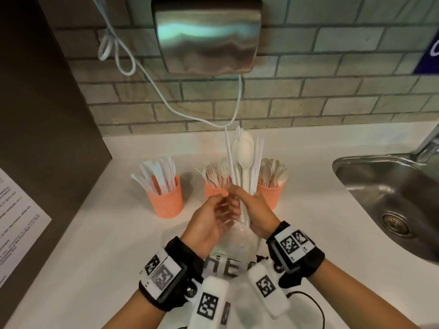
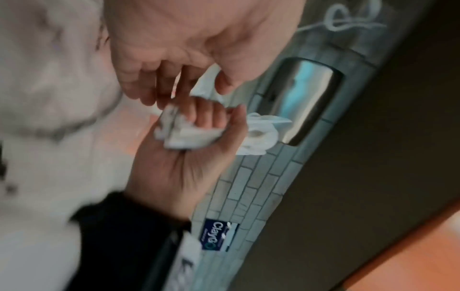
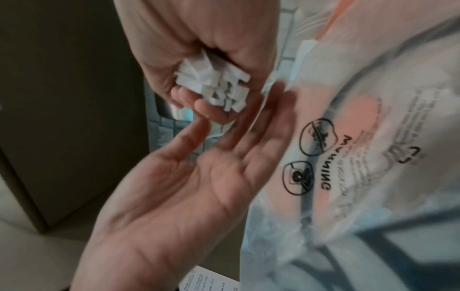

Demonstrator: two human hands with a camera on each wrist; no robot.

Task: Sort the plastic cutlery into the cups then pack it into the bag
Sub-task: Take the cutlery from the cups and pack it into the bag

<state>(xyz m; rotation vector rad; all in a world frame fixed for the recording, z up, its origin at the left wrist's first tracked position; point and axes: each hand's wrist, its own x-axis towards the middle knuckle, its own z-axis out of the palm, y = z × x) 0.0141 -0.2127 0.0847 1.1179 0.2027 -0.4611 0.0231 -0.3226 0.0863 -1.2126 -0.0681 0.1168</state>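
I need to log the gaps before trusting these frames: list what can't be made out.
- Bag mouth: head view, hidden behind both hands.
- Bundle count: head view, pieces overlap; right wrist view, only handle ends show.
- Left hand fingertips: right wrist view, blurred.
- Bag print: right wrist view, small text blurred.

Blurred close view: the left hand (image 2: 174, 59) hovers with loosely curled fingers above the right hand (image 2: 199, 141), whose grip encloses white plastic cutlery handles (image 2: 184, 135), before a tiled wall (image 2: 248, 187).

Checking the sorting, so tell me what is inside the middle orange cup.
Forks, prongs up, stand in the middle cup. The cup wall hides their handles; the cutlery bundle in the right hand covers its right side.
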